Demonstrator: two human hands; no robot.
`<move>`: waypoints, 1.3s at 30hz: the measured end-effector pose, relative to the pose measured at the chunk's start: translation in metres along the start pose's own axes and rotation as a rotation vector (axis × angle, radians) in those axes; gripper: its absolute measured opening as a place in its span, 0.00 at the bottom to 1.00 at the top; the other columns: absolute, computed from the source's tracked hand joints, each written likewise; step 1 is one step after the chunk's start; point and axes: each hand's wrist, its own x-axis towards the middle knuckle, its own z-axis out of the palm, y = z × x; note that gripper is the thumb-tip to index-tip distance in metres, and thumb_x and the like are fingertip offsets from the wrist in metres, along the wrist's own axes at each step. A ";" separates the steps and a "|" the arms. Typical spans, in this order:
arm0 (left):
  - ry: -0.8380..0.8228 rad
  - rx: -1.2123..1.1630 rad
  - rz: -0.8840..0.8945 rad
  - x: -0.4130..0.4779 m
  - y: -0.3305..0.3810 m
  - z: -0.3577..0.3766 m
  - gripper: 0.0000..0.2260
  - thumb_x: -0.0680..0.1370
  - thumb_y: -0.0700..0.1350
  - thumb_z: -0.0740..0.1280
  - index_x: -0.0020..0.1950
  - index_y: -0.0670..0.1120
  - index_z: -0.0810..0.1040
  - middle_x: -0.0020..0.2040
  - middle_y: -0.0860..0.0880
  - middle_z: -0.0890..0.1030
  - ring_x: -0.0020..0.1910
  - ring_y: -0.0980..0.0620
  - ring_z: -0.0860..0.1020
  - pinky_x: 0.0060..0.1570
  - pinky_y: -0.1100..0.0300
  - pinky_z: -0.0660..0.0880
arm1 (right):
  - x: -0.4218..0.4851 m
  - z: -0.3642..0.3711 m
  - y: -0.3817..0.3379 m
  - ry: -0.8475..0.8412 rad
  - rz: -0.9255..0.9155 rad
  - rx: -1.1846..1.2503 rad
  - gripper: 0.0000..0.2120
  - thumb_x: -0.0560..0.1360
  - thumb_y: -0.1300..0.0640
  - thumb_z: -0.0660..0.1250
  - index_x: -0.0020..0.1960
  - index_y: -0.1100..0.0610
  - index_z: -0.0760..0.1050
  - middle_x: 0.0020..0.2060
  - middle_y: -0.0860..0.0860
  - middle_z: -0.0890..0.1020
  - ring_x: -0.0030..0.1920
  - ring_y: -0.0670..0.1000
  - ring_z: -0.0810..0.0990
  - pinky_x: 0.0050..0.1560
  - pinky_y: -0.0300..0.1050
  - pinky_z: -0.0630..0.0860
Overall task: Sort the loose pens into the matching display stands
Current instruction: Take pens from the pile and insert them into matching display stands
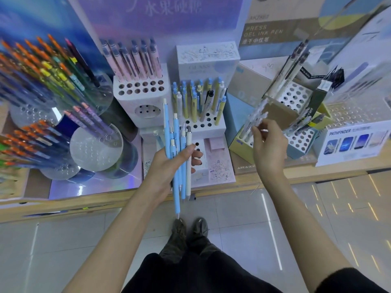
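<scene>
My left hand (169, 163) grips a bundle of loose pens (176, 144), mostly light blue with one white, held upright in front of the shelf. My right hand (267, 144) pinches a pale patterned pen (257, 112), blurred by motion, over the yellow-sided stand (240, 145) that holds similar pens. Behind the bundle, a white stand (209, 127) carries yellow and blue pens. To its left a white stand (140, 98) holds pink pens in its back rows.
Round clear stands (96, 146) with orange and purple pens fill the left of the shelf. A white perforated stand (296, 96) and a Pathfinder box (355, 142) sit on the right. The wooden shelf edge (105, 203) runs across; tiled floor and my shoes (190, 228) are below.
</scene>
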 end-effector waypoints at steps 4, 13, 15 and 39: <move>-0.027 -0.001 -0.009 -0.003 0.000 -0.001 0.04 0.76 0.42 0.66 0.49 0.45 0.78 0.41 0.49 0.85 0.39 0.53 0.83 0.37 0.61 0.79 | -0.005 0.003 -0.001 0.060 0.111 -0.008 0.08 0.78 0.59 0.64 0.55 0.61 0.75 0.48 0.54 0.82 0.48 0.55 0.80 0.45 0.44 0.70; -0.077 0.001 0.013 -0.009 -0.001 -0.005 0.05 0.76 0.43 0.65 0.50 0.46 0.76 0.42 0.48 0.86 0.38 0.53 0.82 0.37 0.61 0.78 | -0.040 -0.007 -0.061 -0.059 0.086 0.174 0.16 0.75 0.54 0.69 0.59 0.59 0.72 0.50 0.51 0.76 0.48 0.46 0.74 0.47 0.36 0.69; -0.090 -0.002 0.010 -0.011 -0.001 -0.007 0.07 0.75 0.44 0.66 0.51 0.45 0.76 0.42 0.48 0.86 0.39 0.51 0.83 0.37 0.60 0.79 | -0.050 -0.004 -0.085 -0.440 0.231 0.409 0.11 0.77 0.52 0.66 0.52 0.60 0.78 0.44 0.52 0.81 0.43 0.42 0.77 0.45 0.33 0.72; 0.068 -0.080 -0.023 -0.021 -0.006 -0.054 0.03 0.74 0.38 0.69 0.47 0.42 0.80 0.37 0.49 0.85 0.40 0.54 0.83 0.41 0.60 0.81 | -0.070 0.034 -0.123 -0.684 0.385 0.655 0.08 0.77 0.58 0.66 0.44 0.62 0.76 0.22 0.42 0.64 0.24 0.45 0.59 0.26 0.38 0.58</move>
